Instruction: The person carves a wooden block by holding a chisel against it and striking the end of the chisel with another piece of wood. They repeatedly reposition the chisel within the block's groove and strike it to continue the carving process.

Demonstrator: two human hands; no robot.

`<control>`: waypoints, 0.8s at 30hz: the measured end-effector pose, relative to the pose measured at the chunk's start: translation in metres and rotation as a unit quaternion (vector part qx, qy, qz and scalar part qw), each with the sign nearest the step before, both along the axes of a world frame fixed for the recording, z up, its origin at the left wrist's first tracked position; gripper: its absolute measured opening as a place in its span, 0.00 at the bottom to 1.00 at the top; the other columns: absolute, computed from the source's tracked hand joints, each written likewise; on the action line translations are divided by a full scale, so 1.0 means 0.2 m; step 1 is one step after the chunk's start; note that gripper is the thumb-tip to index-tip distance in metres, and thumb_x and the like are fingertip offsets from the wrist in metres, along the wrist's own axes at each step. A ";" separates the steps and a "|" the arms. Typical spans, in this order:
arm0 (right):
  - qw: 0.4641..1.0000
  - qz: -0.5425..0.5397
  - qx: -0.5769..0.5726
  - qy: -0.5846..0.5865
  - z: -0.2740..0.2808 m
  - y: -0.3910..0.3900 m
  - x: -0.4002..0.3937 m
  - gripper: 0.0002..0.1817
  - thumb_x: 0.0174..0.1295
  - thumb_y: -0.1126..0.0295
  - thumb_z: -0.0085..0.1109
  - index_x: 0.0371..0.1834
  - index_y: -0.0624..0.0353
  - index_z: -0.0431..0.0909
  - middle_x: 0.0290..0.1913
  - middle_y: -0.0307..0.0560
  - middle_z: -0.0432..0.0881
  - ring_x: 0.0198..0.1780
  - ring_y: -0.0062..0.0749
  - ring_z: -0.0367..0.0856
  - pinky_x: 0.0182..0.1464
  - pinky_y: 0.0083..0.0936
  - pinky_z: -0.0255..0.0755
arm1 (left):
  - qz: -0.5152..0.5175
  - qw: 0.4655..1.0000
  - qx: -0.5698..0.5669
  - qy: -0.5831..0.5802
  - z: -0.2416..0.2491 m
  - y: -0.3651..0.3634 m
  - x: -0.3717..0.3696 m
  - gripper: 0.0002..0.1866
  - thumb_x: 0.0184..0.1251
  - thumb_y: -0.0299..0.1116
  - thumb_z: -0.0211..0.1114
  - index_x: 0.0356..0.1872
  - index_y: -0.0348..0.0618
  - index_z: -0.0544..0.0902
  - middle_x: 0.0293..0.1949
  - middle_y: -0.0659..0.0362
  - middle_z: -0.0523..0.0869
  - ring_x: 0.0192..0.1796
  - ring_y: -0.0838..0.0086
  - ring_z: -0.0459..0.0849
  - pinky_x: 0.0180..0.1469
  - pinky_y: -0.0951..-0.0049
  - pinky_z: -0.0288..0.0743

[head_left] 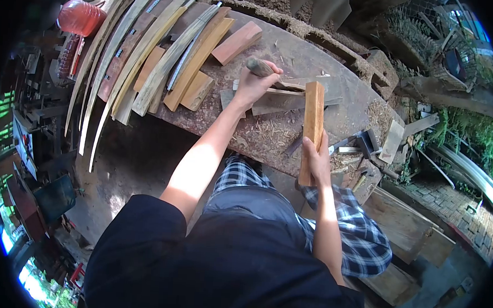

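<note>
In my left hand (254, 86) I grip a chisel by its thick, worn wooden handle (259, 67). Its narrow blade points right, its end meeting the upper side of a wooden block (313, 110). My right hand (317, 158) is wrapped around the lower half of that long, squared, yellow-brown block, which extends out over the workbench's near edge. Beneath the chisel, flat grey boards (277, 104) lie on the worn workbench (258, 140) among wood shavings. A dark hammer-like head (367, 142) rests just right of my right hand.
Long curved wood strips (173, 55) and short blocks cover the bench's left end, with a reddish block (237, 42) beside them. A red translucent container (81, 17) stands beyond. Offcuts (392, 142) lie at the right end. Sawdust lines the far edge.
</note>
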State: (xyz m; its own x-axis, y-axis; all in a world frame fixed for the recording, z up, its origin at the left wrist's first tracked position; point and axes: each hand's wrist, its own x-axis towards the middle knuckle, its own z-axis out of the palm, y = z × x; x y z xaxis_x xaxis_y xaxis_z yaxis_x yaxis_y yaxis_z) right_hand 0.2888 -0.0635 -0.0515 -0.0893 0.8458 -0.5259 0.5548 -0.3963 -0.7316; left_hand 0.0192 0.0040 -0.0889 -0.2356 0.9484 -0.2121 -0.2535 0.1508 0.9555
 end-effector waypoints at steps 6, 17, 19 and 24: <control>0.999 -0.020 -0.011 0.031 0.05 -0.02 -0.02 0.38 0.69 0.55 0.62 0.78 0.58 0.60 0.56 0.50 0.77 0.53 0.32 0.77 0.58 0.30 0.73 | -0.022 0.996 0.055 0.063 0.04 0.06 0.11 0.04 0.64 0.24 0.70 0.39 0.41 0.85 0.45 0.56 0.91 0.50 0.75 0.88 0.55 0.72 0.81; 0.999 -0.017 -0.002 0.033 -0.02 -0.01 0.04 0.40 0.69 0.55 0.63 0.79 0.59 0.58 0.60 0.52 0.76 0.56 0.33 0.77 0.60 0.30 0.72 | -0.061 0.977 0.060 0.196 0.08 0.16 0.23 0.05 0.59 0.26 0.70 0.36 0.43 0.89 0.36 0.64 0.92 0.40 0.82 0.88 0.45 0.75 0.82; 1.000 -0.015 0.001 0.028 0.01 -0.01 0.03 0.40 0.68 0.54 0.61 0.79 0.58 0.58 0.61 0.62 0.79 0.59 0.45 0.82 0.60 0.36 0.74 | -0.062 0.975 0.055 0.207 0.09 0.17 0.23 0.05 0.58 0.27 0.70 0.35 0.43 0.89 0.36 0.63 0.93 0.40 0.80 0.89 0.45 0.74 0.82; 0.999 -0.010 0.000 0.046 0.02 0.02 0.04 0.39 0.68 0.55 0.61 0.79 0.59 0.58 0.60 0.60 0.79 0.58 0.43 0.81 0.60 0.35 0.74 | -0.061 0.949 0.032 0.308 0.11 0.16 0.33 0.06 0.58 0.31 0.70 0.35 0.44 0.89 0.35 0.57 0.93 0.41 0.70 0.92 0.45 0.70 0.84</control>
